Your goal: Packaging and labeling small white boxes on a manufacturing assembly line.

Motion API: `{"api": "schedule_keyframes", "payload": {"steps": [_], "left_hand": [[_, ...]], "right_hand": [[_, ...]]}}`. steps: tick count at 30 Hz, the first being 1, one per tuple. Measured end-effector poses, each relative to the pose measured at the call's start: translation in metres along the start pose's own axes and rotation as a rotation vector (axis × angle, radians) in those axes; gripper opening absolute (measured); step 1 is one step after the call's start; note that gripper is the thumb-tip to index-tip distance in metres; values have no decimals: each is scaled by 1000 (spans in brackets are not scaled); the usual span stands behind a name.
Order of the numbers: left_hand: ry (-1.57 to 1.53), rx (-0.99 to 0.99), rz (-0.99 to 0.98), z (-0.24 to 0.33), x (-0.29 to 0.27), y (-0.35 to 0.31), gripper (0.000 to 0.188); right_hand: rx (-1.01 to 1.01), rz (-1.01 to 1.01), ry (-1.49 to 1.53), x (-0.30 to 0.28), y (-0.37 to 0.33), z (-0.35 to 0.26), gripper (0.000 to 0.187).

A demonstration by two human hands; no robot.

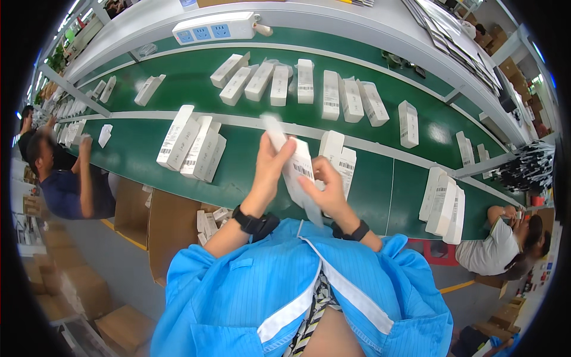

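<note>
White cardboard is what both hands are busy with: a slim white box (299, 169) is held up in front of the chest, above the near edge of the green belt (137, 149). The left hand (269, 169) grips its upper end, fingers (284, 147) curled and pinching the box near a blurred white flap (272, 126) that sticks up above them. The right hand (326, 189) pinches the lower part between thumb and forefinger, other fingers tucked behind. Both wrists wear black bands.

Just behind the held box, another 2 boxes (339, 157) lie on the belt, and a stack of similar boxes (191, 146) sits to the left. A farther row of boxes (297, 83) lies on the far lane, beneath a white power strip (217, 27) on the shelf above. More boxes (443, 205) stand at the right, near a person in a white shirt (491, 250). Another person in dark blue (68, 184) works at the left. Brown cartons (169, 229) stand on the floor below.

Risk, as I judge it: the box is held only by fingertip pinches at each end, so a twist on the flap could make it slip and fall toward the cartons. The flap is motion-blurred, which suggests quick handling; a hurried fold could crease or tear it.
</note>
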State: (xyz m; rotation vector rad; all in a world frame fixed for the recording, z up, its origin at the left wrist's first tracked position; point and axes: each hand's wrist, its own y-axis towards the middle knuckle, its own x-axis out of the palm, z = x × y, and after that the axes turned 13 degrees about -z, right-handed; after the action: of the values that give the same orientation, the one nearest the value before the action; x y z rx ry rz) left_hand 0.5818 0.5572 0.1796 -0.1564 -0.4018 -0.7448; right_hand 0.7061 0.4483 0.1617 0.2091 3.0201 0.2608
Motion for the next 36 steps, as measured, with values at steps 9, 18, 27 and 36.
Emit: {"api": "schedule_keyframes", "payload": {"steps": [9,18,27,36], "left_hand": [[28,125,-109,28,12,0,80],[-19,127,-12,37,-11,7,67],[122,66,-152,45,-25,-13,74],[119,156,-255,49,-7,7,78]], "right_hand": [[-139,39,-73,15,29,-24,111],[73,-97,105,26,25,-38,85],[19,-214,-112,36,24,-55,93],[40,-176,-293,25,24,-89,105]]}}
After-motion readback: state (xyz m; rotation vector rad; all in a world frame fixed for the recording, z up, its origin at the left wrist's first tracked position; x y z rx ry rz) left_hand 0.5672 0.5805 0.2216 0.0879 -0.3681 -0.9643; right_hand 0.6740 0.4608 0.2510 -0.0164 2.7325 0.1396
